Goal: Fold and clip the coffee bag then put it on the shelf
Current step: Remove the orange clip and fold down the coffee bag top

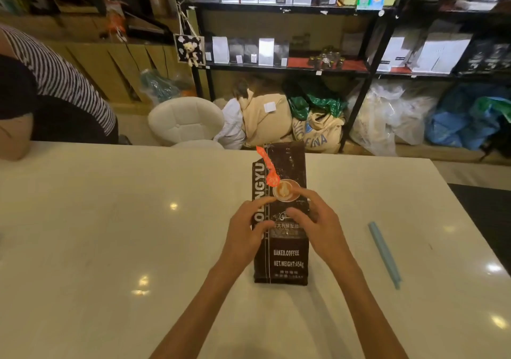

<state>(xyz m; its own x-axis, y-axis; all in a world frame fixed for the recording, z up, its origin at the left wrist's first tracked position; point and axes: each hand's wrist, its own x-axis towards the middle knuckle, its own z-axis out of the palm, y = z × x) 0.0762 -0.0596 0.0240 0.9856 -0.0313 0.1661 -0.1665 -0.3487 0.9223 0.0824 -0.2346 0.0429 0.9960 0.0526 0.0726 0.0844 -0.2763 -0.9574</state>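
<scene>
A tall dark brown coffee bag (287, 259) with white lettering and an orange ribbon print stands upright on the white table (110, 234), its top unfolded. My left hand (246, 231) touches the bag's left edge with thumb and fingers spread. Against the bag's right front rests my right hand (318, 223), fingers curled and apart; neither hand clearly grips it. A long light blue sealing clip (384, 253) lies flat on the table to the right, apart from both hands. Black metal shelves (284, 68) holding white and black bags stand beyond the table.
A person in a striped shirt (55, 82) leans on the table's far left corner. A white padded stool (185, 121) sits behind the table. Burlap and plastic sacks (318, 126) fill the floor under the shelves. The table's right edge borders a dark surface (489, 220).
</scene>
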